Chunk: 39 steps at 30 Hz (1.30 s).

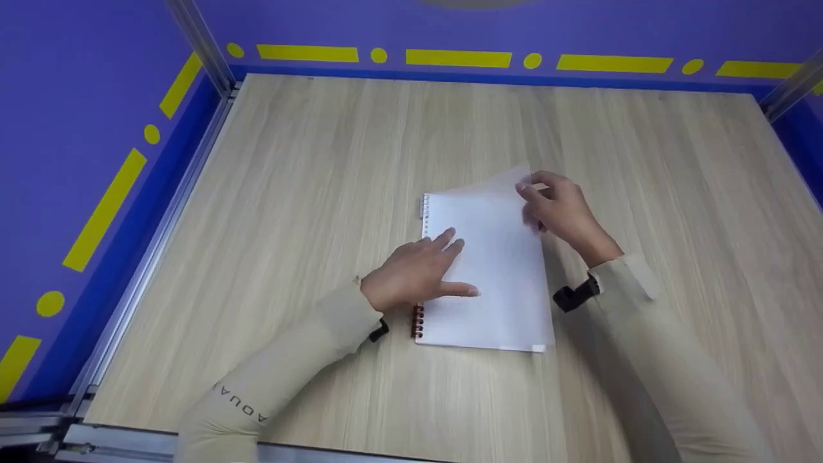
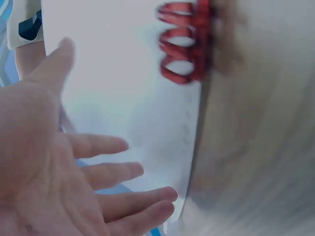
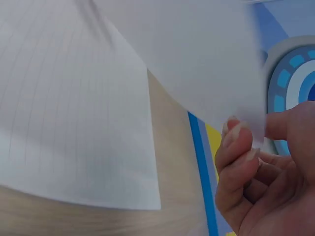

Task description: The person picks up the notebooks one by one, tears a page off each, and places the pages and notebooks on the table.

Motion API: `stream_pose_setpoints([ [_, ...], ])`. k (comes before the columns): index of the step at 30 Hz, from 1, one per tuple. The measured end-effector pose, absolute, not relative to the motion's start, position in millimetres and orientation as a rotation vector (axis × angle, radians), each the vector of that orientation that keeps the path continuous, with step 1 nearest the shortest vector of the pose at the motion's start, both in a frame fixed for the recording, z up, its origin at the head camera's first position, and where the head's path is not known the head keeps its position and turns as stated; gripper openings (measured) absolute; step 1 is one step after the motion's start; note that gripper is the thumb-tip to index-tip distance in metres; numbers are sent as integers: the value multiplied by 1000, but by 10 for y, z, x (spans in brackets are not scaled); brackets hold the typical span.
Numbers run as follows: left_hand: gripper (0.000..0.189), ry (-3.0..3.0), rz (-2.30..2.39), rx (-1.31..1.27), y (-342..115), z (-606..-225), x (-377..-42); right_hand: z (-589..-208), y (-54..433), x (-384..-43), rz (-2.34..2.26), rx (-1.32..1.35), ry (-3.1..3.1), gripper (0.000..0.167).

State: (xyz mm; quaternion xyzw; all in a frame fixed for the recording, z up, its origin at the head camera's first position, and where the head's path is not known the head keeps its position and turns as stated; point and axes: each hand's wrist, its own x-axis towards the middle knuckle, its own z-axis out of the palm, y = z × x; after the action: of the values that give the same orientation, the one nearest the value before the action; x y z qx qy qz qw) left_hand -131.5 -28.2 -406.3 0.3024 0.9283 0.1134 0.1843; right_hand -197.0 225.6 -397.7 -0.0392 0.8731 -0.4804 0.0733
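Right hand (image 1: 560, 209) pinches sheet (image 3: 202, 54) near far corner; left hand (image 1: 415, 270), fingers spread wide, over notebook (image 3: 98, 123). Lift looks partway: corner up, sheet not yet over.

1. Pages (image 1: 498, 270), centre of the frame: white, ruled with faint lines.
2. Rings (image 1: 418, 321), lower centre: red.
3. Desk (image 1: 308, 193): pale beige wood grain.
4. Walls (image 1: 83, 96), top and left: violet-blue with yellow bars (image 1: 307, 53) and dots (image 1: 379, 55).
5. Sleeves (image 1: 308, 337), lower left and right: cream, dark lettering (image 1: 241, 404) lower left.
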Motion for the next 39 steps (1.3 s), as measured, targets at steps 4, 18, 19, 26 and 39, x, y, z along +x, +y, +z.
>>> stream_pose_setpoints([
  [4,86,2578,504,746,-261,-4019,-1349,-3900,2156,-1918,-1476,-243,2648,38],
  [18,89,2378,951,527,-226,-3850,-1443,-3658,1771,-1677,-1427,-392,2634,52],
  [19,90,2354,987,517,-224,-3837,-1443,-3646,1746,-1661,-1438,-400,2607,53],
  [26,94,2130,1224,420,-242,-3729,-1425,-3585,1605,-1629,-1435,-461,2539,56],
  [39,81,1843,1608,338,-222,-3665,-1415,-3583,1510,-1632,-1354,-457,2509,63],
])
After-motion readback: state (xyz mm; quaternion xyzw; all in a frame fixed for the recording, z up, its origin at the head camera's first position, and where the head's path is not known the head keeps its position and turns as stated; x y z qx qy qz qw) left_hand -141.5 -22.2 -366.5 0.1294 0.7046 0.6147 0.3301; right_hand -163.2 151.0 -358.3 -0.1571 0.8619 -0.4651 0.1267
